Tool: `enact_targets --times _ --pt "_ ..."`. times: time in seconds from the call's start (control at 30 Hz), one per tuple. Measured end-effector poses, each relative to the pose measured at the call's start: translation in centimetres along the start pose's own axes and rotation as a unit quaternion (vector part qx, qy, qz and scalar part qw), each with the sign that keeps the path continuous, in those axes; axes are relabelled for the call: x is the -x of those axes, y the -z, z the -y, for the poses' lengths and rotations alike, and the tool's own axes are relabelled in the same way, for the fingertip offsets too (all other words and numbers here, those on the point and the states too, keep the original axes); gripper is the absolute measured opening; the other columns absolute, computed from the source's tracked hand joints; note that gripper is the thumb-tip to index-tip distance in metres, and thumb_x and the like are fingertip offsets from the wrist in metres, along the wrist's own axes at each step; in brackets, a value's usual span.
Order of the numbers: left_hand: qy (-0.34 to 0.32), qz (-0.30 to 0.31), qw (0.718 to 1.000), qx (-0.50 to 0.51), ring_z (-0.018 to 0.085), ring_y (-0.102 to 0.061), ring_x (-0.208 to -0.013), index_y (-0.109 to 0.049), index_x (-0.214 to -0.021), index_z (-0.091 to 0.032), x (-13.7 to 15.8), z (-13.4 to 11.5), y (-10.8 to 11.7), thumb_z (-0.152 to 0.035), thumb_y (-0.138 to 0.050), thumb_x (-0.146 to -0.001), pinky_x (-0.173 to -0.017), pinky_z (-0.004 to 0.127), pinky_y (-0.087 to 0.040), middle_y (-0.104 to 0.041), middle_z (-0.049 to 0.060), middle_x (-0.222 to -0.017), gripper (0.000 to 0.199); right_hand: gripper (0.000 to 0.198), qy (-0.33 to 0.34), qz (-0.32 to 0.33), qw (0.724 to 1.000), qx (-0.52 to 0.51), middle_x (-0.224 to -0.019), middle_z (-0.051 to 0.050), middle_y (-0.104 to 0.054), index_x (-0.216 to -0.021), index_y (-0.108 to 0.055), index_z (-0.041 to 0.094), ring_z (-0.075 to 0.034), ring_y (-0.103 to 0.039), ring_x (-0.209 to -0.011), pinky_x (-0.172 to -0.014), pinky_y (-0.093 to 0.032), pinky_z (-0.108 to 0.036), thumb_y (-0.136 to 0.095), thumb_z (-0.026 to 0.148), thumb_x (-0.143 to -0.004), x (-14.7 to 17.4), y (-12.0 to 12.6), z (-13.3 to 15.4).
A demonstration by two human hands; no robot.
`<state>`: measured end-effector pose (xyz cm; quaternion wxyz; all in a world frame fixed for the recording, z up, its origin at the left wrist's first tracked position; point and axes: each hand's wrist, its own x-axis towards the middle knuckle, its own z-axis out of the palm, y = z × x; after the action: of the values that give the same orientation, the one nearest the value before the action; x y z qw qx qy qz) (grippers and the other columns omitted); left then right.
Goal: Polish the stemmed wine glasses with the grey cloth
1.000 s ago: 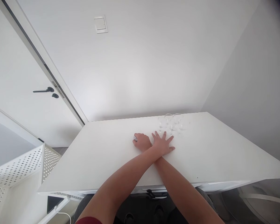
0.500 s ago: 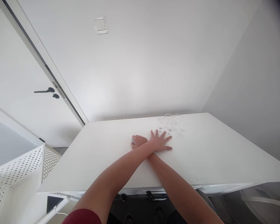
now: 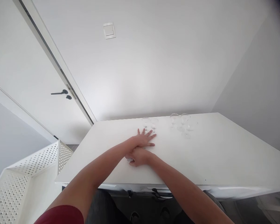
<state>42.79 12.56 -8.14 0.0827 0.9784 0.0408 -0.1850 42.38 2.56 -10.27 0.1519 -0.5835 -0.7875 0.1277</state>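
My left hand (image 3: 144, 139) lies low over the white tabletop (image 3: 186, 158), fingers spread wide. Its fingertips reach the lower parts of two clear stemmed glasses, a left one (image 3: 145, 119) and a right one (image 3: 154, 120); whether they press on the glasses' feet I cannot tell. Under my left wrist, my right hand (image 3: 141, 156) is closed round a pale, crumpled cloth-like piece (image 3: 130, 160), mostly hidden in the fist. My forearms cross at the hands. Farther right stand more clear glasses (image 3: 184, 119), faint against the white surface.
A white wall with a light switch (image 3: 109, 30) rises behind the table. At left is a door with a dark handle (image 3: 60, 92). A white perforated rack (image 3: 37, 158) stands beside the table's left edge. Dark items (image 3: 158, 194) show below the front edge.
Two glasses at my left fingertips have shifted left, apart from the others. My left hand moved left with them. My right hand came nearer the front edge, and the view turned slightly left.
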Motion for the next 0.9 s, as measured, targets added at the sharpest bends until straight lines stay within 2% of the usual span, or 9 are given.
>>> enact_targets --times 0.1,0.3,0.5,0.63,0.9 --pt "0.042 -0.024 0.999 -0.004 0.048 0.010 -0.154 -0.001 -0.162 -0.040 2.1 2.7 -0.2 -0.083 -0.029 -0.088 -0.114 0.077 0.006 0.011 0.000 -0.171 0.090 0.006 0.077 -0.015 0.997 0.012 -0.080 0.000 -0.064 -0.082 -0.063 0.021 -0.016 -0.052 -0.071 -0.066 -0.035 -0.029 -0.060 0.026 -0.083 0.9 -0.3 0.1" --pt "0.133 -0.079 0.988 -0.012 0.044 0.004 -0.156 -0.002 -0.162 -0.042 8.2 7.3 -1.8 -0.074 -0.016 -0.096 -0.116 0.074 -0.003 0.007 0.000 -0.171 0.074 0.007 0.057 -0.025 0.998 0.003 -0.078 0.002 -0.058 -0.076 -0.054 0.020 -0.013 -0.044 -0.064 -0.061 -0.029 -0.026 -0.058 0.024 -0.080 1.0 0.3 -0.1" --pt "0.192 -0.089 0.977 -0.016 0.041 0.001 -0.157 0.002 -0.161 -0.042 13.5 11.1 -2.7 -0.070 -0.015 -0.098 -0.120 0.067 -0.006 0.007 -0.002 -0.171 0.071 0.011 0.052 -0.033 0.998 -0.017 -0.077 0.003 -0.055 -0.073 -0.048 0.020 -0.011 -0.041 -0.061 -0.062 -0.027 -0.026 -0.056 0.023 -0.079 1.3 0.4 0.2" --pt "0.194 -0.078 0.978 -0.019 0.039 0.001 -0.157 0.000 -0.161 -0.044 14.4 11.9 -2.5 -0.070 -0.017 -0.098 -0.121 0.065 -0.004 0.004 -0.005 -0.171 0.070 0.009 0.040 -0.027 0.999 -0.012 -0.079 0.002 -0.057 -0.075 -0.050 0.021 -0.012 -0.043 -0.063 -0.063 -0.028 -0.025 -0.057 0.023 -0.079 1.2 0.6 0.3" --pt "0.200 -0.083 0.976 -0.010 0.040 0.002 -0.157 -0.007 -0.160 -0.049 14.8 11.3 -2.0 -0.067 -0.017 -0.099 -0.119 0.068 -0.004 0.003 -0.007 -0.171 0.064 0.009 0.037 -0.029 0.999 -0.012 -0.081 0.003 -0.059 -0.076 -0.050 0.021 -0.012 -0.043 -0.065 -0.063 -0.028 -0.025 -0.057 0.024 -0.080 1.3 0.6 0.3"
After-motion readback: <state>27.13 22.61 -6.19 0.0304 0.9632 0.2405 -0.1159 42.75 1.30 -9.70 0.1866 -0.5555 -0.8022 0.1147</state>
